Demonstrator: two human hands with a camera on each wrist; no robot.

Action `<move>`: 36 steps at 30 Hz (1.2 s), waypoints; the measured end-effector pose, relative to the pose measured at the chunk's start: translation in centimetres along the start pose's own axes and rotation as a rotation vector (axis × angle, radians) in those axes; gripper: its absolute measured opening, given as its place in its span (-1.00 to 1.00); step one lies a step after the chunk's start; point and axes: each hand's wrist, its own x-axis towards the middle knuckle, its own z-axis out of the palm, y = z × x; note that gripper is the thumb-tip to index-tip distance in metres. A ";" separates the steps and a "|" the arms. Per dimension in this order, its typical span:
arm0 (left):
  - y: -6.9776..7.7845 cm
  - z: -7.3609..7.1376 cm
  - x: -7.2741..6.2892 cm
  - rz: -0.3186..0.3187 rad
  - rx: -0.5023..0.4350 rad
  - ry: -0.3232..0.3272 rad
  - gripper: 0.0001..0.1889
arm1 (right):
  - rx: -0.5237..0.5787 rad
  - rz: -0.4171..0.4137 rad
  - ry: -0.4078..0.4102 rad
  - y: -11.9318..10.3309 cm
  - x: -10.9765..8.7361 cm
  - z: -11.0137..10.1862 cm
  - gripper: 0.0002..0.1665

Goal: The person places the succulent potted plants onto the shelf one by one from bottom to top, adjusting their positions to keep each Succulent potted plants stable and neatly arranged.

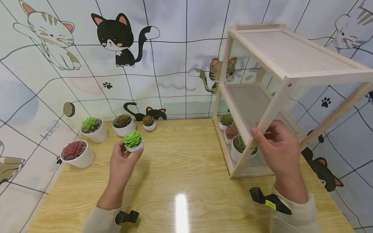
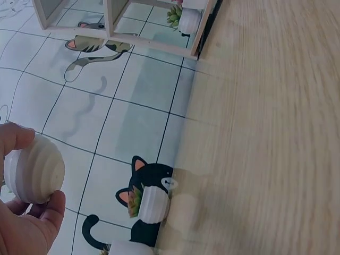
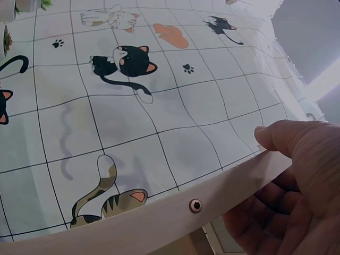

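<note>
Fingers [image 1: 118,148] of the left hand [image 1: 123,163] curl round a small white ribbed pot bearing a bright green rosette succulent [image 1: 132,139], parted by just the pot's width, the thumb on the side opposite; the plant is held upright, clear of the bench [image 1: 180,168]. The pot is probably light, stiff and smooth, likely plastic or thin ceramic, so its rounded wall may slip under a loose pinch. The leaves look springy but easily bent or dislodged; the better hold is low on the pot's sides, below the rim. The right hand [image 1: 281,144] grips a front upright of a pale wooden three-tier shelf [image 1: 259,61], thumb on the near face and the other fingers bent behind; the frame looks rigid and affords a secure grasp. Beyond the left hand stand a small white pot with a brownish succulent [image 1: 149,123] and three larger white pots, holding reddish-brown [image 1: 123,125], light green [image 1: 94,130] and dark red [image 1: 78,154] rosettes. Three further potted succulents [image 1: 231,132] occupy the shelf's lowest tier.
</note>
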 end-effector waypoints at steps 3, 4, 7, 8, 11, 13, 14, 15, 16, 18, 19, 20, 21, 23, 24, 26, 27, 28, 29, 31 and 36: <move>0.3 0.8 0.1 0.014 -0.009 -0.022 -0.27 | 0.009 -0.002 -0.002 0.0 0.0 -0.1 -0.65; 0.4 1.0 0.1 0.020 -0.014 -0.029 -0.27 | 0.007 0.001 -0.002 0.0 0.0 -0.2 -0.63; 0.7 1.8 0.2 0.045 -0.037 -0.048 -0.26 | 0.001 0.014 -0.004 0.0 0.0 -0.3 -0.59; 0.8 2.1 0.3 0.054 -0.043 -0.053 -0.26 | -0.001 0.014 -0.004 0.0 0.0 -0.3 -0.58; 1.2 3.0 0.5 0.080 -0.063 -0.074 -0.24 | 0.008 -0.009 -0.002 0.1 0.0 -0.4 -0.59; 1.6 3.6 0.6 0.098 -0.073 -0.088 -0.23 | 0.020 -0.019 0.004 0.1 0.0 -0.4 -0.60; 1.8 3.9 0.7 0.105 -0.078 -0.094 -0.23 | 0.025 -0.018 0.007 0.0 0.0 -0.4 -0.61; 2.0 4.2 0.8 0.111 -0.086 -0.100 -0.24 | 0.032 -0.018 0.009 0.0 0.0 -0.4 -0.62; 2.3 4.6 0.9 0.118 -0.093 -0.107 -0.24 | 0.036 -0.015 0.012 0.0 0.0 -0.4 -0.62; 2.8 5.3 1.1 0.127 -0.102 -0.121 -0.25 | 0.035 -0.001 0.016 -0.1 0.0 -0.5 -0.64; 3.0 5.6 1.2 0.132 -0.104 -0.129 -0.26 | 0.035 0.005 0.018 -0.2 0.0 -0.5 -0.64; 3.3 6.0 1.4 0.138 -0.109 -0.137 -0.26 | 0.033 0.010 0.020 -0.2 0.0 -0.5 -0.65; 3.6 6.3 1.5 0.142 -0.117 -0.148 -0.25 | 0.029 0.013 0.022 -0.2 0.0 -0.6 -0.65; 4.1 7.0 1.6 0.153 -0.121 -0.167 -0.25 | 0.023 0.018 0.026 -0.3 0.0 -0.6 -0.66; 4.3 7.4 1.7 0.160 -0.123 -0.176 -0.25 | 0.021 0.020 0.027 -0.3 0.0 -0.6 -0.66; 4.9 8.1 1.8 0.176 -0.131 -0.190 -0.25 | 0.016 0.031 0.026 -0.4 0.0 -0.6 -0.66; 5.2 8.4 1.8 0.182 -0.131 -0.196 -0.25 | 0.009 0.038 0.025 -0.5 0.0 -0.6 -0.66; 5.4 8.7 1.9 0.189 -0.130 -0.200 -0.25 | 0.010 0.038 0.024 -0.5 0.0 -0.7 -0.66; 5.7 9.0 1.9 0.195 -0.133 -0.204 -0.25 | 0.007 0.042 0.023 -0.5 0.0 -0.7 -0.66; 6.2 9.6 1.9 0.208 -0.133 -0.211 -0.24 | 0.007 0.041 0.021 -0.5 0.0 -0.7 -0.66; 7.3 11.0 2.2 0.231 -0.137 -0.222 -0.26 | 0.015 0.012 0.024 -0.4 0.1 -0.6 -0.66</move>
